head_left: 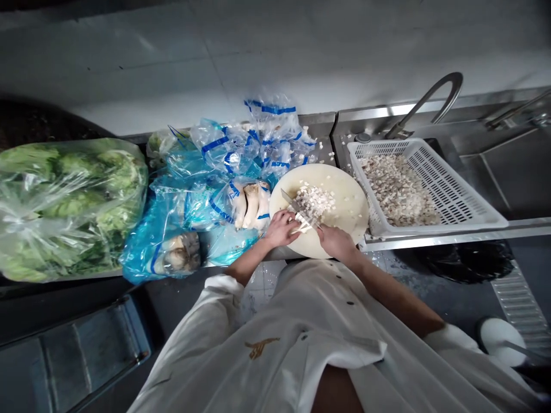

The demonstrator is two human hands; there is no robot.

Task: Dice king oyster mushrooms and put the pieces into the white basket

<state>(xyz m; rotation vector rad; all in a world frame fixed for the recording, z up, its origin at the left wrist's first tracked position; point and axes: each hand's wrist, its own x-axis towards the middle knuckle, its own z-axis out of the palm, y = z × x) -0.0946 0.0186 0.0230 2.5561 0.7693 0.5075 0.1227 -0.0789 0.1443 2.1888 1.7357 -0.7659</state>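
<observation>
A round pale cutting board [344, 195] lies on the steel counter, with a heap of diced white mushroom [316, 201] on it. My right hand [336, 241] is closed on the handle of a knife [295, 207] whose blade angles up-left across the board. My left hand [282, 228] has its fingers curled down on pale mushroom strips [303, 228] right beside the blade.
A white slotted basket [456, 189] of diced mushroom rests over the sink, beneath a curved tap [426, 100]. Blue-printed plastic bags with whole mushrooms [252, 206] lie left of the board. A clear bag of leafy greens [69, 206] sits far left. A steel tray [86, 344] stands low left.
</observation>
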